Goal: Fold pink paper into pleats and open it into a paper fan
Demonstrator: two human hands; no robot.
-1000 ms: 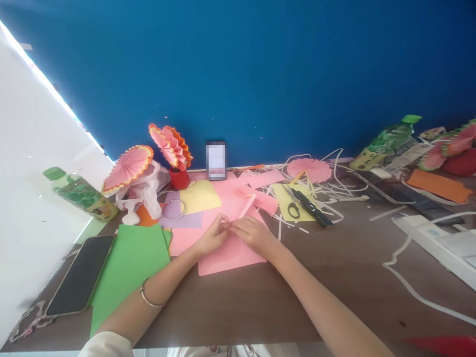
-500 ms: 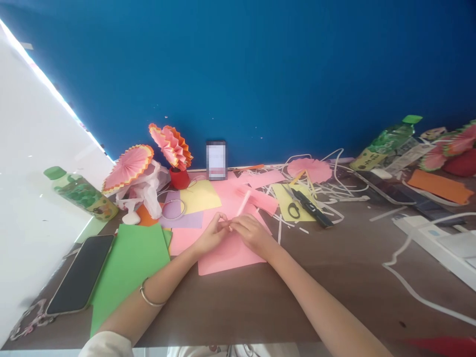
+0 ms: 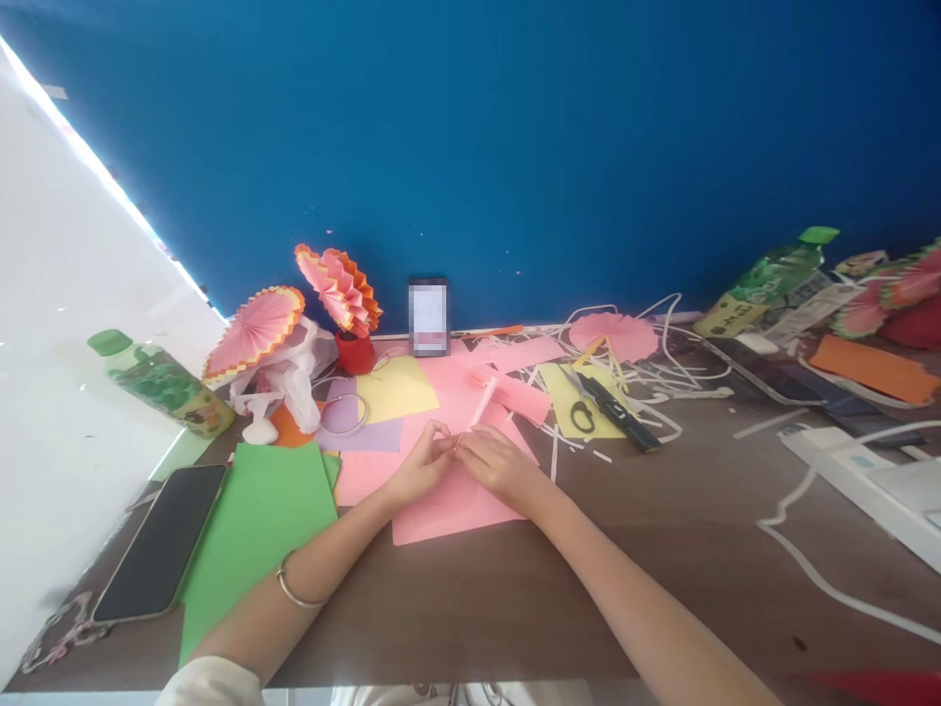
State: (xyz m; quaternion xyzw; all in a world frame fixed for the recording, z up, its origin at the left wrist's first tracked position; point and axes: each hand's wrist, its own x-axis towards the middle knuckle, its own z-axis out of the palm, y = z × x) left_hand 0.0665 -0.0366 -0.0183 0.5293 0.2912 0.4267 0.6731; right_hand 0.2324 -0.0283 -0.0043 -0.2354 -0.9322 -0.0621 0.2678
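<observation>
The left hand (image 3: 419, 469) and the right hand (image 3: 500, 463) meet fingertip to fingertip, both pinched on a thin pale pink paper stick (image 3: 481, 402). The stick is over a flat pink paper sheet (image 3: 448, 505), left of the black-handled scissors (image 3: 582, 410).

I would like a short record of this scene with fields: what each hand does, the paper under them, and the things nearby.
left hand: left hand pinches the near end of a thin pink paper roll
right hand: right hand holds the same roll
under hands: pink sheet flat on the table
left side: green paper, dark phone
right side: scissors on a yellow sheet
</observation>
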